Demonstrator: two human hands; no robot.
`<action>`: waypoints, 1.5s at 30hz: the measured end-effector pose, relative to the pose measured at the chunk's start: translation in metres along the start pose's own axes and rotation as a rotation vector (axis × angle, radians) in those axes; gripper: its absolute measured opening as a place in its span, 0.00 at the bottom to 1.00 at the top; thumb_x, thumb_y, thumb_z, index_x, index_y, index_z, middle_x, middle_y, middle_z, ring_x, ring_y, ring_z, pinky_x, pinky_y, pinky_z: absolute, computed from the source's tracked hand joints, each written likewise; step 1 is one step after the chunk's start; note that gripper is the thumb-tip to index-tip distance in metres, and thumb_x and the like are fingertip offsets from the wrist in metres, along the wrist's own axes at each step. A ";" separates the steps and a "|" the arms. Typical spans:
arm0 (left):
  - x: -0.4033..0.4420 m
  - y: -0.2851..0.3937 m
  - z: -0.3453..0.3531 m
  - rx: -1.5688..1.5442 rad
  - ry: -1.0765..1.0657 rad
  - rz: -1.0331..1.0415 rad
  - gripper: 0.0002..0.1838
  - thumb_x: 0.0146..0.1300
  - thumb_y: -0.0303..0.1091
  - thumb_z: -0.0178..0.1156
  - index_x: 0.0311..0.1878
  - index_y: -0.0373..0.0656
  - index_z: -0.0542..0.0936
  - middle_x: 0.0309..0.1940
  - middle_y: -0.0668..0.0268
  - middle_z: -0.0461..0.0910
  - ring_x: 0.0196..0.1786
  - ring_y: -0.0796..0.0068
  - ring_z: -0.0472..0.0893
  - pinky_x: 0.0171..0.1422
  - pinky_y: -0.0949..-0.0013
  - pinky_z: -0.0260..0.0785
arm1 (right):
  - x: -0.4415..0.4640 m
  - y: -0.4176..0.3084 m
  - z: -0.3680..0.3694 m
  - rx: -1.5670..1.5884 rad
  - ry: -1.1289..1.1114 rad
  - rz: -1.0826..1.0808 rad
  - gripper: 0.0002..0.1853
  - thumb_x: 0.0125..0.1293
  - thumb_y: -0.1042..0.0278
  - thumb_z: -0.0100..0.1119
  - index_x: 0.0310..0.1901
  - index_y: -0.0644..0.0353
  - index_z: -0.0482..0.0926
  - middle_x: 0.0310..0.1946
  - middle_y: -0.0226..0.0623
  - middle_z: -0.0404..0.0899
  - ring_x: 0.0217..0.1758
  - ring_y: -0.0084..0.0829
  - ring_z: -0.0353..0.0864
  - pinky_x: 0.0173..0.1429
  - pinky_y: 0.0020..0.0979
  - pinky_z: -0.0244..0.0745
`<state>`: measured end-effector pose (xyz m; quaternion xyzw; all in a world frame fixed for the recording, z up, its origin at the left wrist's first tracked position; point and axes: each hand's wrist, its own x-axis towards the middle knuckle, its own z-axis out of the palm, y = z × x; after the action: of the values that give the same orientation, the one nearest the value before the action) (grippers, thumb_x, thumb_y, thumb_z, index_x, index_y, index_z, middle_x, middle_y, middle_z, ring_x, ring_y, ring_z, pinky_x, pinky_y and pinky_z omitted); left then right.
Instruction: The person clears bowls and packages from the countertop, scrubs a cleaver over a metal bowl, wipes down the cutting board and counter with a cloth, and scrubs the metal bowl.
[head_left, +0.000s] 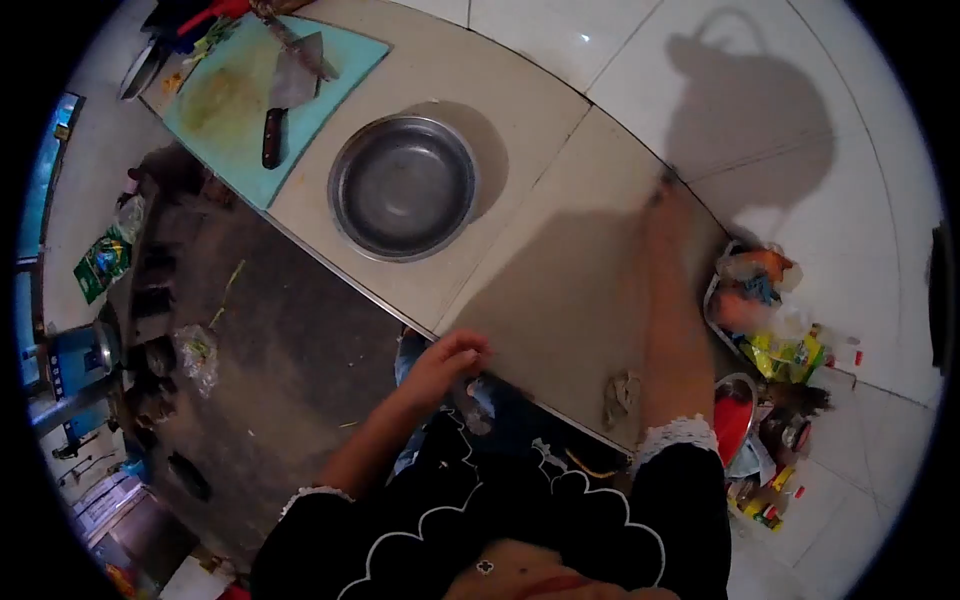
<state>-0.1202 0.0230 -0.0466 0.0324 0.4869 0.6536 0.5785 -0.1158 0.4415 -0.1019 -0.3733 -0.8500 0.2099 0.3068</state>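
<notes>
My left hand (453,364) is over the front edge of the tiled counter (540,270), its fingers loosely bent and nothing visible in them. My right arm stretches across the counter to the wall side. At its end my right hand (667,195) is blurred and dark, close to the counter's back edge; whether it holds anything cannot be made out. A round metal basin (405,187) stands on the counter, left of my right arm, with no contents visible. Beside my right forearm lies a crumpled greyish cloth (621,398).
A cleaver (290,90) lies on a stained turquoise cutting board (225,100) at the far left of the counter. Right of my arm are a basket of packets (790,345) and a red bowl (735,415). A plastic bag (197,358) lies on the dark floor.
</notes>
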 end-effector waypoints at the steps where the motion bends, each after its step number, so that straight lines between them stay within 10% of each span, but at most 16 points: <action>1: -0.002 -0.001 -0.006 -0.018 0.016 -0.004 0.15 0.65 0.33 0.51 0.53 0.41 0.71 0.46 0.63 0.75 0.48 0.73 0.74 0.54 0.68 0.65 | 0.005 0.001 0.012 -0.048 -0.003 -0.051 0.12 0.55 0.68 0.54 0.41 0.54 0.81 0.28 0.44 0.80 0.33 0.42 0.79 0.40 0.40 0.73; 15: 0.016 0.058 -0.043 -0.257 0.211 -0.111 0.25 0.65 0.47 0.49 0.61 0.45 0.61 0.43 0.57 0.75 0.42 0.66 0.76 0.46 0.59 0.71 | -0.006 -0.095 0.093 -0.460 -0.346 -0.492 0.21 0.53 0.70 0.52 0.52 0.53 0.75 0.52 0.36 0.74 0.55 0.36 0.72 0.61 0.35 0.65; 24: 0.026 0.097 -0.105 -0.134 0.343 -0.112 0.27 0.63 0.44 0.51 0.61 0.44 0.56 0.44 0.56 0.74 0.42 0.64 0.78 0.35 0.61 0.77 | 0.084 -0.145 0.156 -0.439 -0.164 -0.392 0.19 0.54 0.76 0.47 0.47 0.46 0.78 0.42 0.34 0.79 0.46 0.39 0.77 0.56 0.38 0.68; 30: 0.032 0.129 -0.123 -0.077 0.320 -0.211 0.26 0.62 0.43 0.54 0.58 0.40 0.60 0.48 0.57 0.72 0.44 0.63 0.77 0.36 0.60 0.77 | 0.074 -0.198 0.192 -0.032 -0.379 -0.731 0.15 0.57 0.71 0.46 0.44 0.55 0.79 0.44 0.38 0.79 0.47 0.35 0.77 0.55 0.36 0.68; 34: 0.036 0.143 -0.129 -0.051 0.298 -0.225 0.26 0.62 0.44 0.54 0.57 0.38 0.63 0.49 0.58 0.72 0.46 0.64 0.76 0.38 0.60 0.77 | 0.097 -0.143 0.145 -0.208 -0.330 -0.190 0.15 0.56 0.71 0.47 0.43 0.51 0.79 0.44 0.34 0.78 0.48 0.33 0.76 0.54 0.36 0.69; 39: 0.039 0.145 -0.128 0.014 0.329 -0.305 0.27 0.60 0.47 0.56 0.56 0.38 0.65 0.49 0.57 0.72 0.47 0.64 0.75 0.39 0.60 0.77 | 0.040 -0.118 0.120 -0.556 -0.183 -0.457 0.14 0.57 0.70 0.48 0.44 0.49 0.78 0.46 0.31 0.77 0.48 0.37 0.75 0.50 0.36 0.70; 45: 0.044 0.150 -0.135 0.153 0.302 -0.392 0.26 0.59 0.48 0.58 0.52 0.39 0.68 0.45 0.60 0.74 0.40 0.64 0.79 0.38 0.62 0.76 | -0.096 -0.078 -0.006 -0.434 -0.084 0.148 0.13 0.57 0.69 0.49 0.43 0.53 0.78 0.44 0.33 0.78 0.45 0.39 0.75 0.49 0.40 0.70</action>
<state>-0.3252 -0.0012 -0.0391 -0.1167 0.6127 0.4878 0.6108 -0.0997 0.3192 -0.0865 -0.4828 -0.8575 0.0591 0.1677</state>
